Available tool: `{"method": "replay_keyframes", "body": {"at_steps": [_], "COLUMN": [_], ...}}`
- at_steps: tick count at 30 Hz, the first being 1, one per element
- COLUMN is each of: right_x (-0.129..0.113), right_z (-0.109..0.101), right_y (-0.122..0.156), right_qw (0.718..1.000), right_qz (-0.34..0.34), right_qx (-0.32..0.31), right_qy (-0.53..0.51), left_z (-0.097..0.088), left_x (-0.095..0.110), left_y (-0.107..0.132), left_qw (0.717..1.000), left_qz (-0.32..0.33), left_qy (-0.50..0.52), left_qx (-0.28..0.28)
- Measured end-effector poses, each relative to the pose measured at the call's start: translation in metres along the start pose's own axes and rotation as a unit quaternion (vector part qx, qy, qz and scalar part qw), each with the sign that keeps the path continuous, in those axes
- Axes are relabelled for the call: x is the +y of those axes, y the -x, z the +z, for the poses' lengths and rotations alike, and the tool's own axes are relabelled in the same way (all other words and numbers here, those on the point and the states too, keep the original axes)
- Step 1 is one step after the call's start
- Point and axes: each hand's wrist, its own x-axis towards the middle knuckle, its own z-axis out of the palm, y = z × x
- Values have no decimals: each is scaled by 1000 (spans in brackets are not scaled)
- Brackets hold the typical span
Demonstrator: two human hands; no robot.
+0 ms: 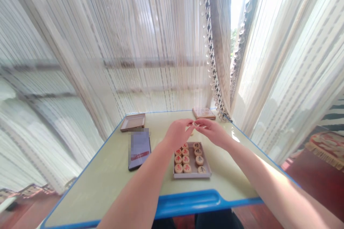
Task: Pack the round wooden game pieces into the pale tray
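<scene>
My left hand [177, 133] and my right hand [212, 132] meet above a small open box [205, 175] that holds several round wooden chess pieces [185, 159] with red or black characters. The fingertips of both hands are pinched together on a small pale thing [195, 124] that is too small to name. The box lies on a pale green table [107, 179] with a blue rim, just below my hands.
A dark phone [139, 149] lies left of the box. A shallow brown lid or tray [133, 122] sits at the back left, and a flat patterned box [203, 113] at the back right. Sheer curtains hang all around the table; a beaded curtain edge [215, 78] drops at the far right corner.
</scene>
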Motion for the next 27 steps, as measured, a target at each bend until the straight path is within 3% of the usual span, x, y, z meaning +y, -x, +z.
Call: {"method": "replay_keyframes", "body": {"at_steps": [6,11,15,20,23,27], "right_x": [-17,-23,-25,-14,-12,-15], "right_z": [-5,-4,6,11,10,10], "right_y": [19,58,92,108,108,108], "right_qw": [993,976,984,988,988,990], "right_qz": [-45,-81,-71,-88,-97,-87], "right_qx": [63,111,50,38,29,12], "right_qy": [89,167,157,121,117,113], "left_z": [-5,-3,-10,-19,-20,-19], "left_x": [8,20,25,14,10,21], "left_y": [2,6,6,14,30,56], "left_qw": [997,997,997,998,997,994], "left_qz": [44,49,59,22,51,100], "left_qy": [69,58,56,47,55,41], "left_qx": [4,-4,17,42,16,-31]}}
